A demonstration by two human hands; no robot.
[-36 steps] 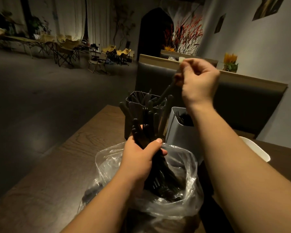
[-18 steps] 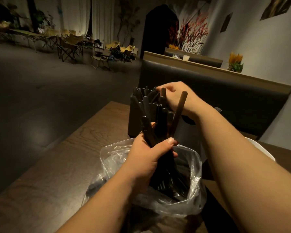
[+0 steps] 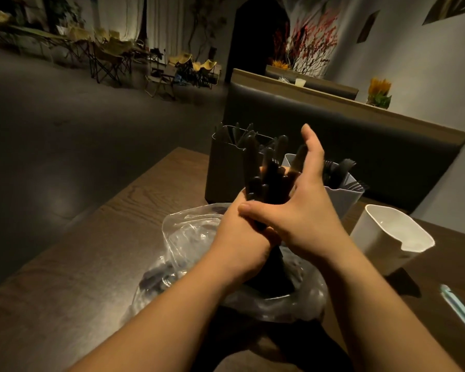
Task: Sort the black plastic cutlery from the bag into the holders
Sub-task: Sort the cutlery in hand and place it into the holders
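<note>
— What's on the table (image 3: 65, 264)?
— A clear bag (image 3: 188, 237) nearest. Behind it stand a dark holder (image 3: 223, 170), a grey holder (image 3: 344, 197) and a white holder (image 3: 381, 237).
— And the hands?
— The left hand (image 3: 239, 232) is wrapped tight round a bunch of black cutlery (image 3: 269, 181), handles up, above the bag. The right hand (image 3: 304, 210) lies against the bunch, fingers straight.
</note>
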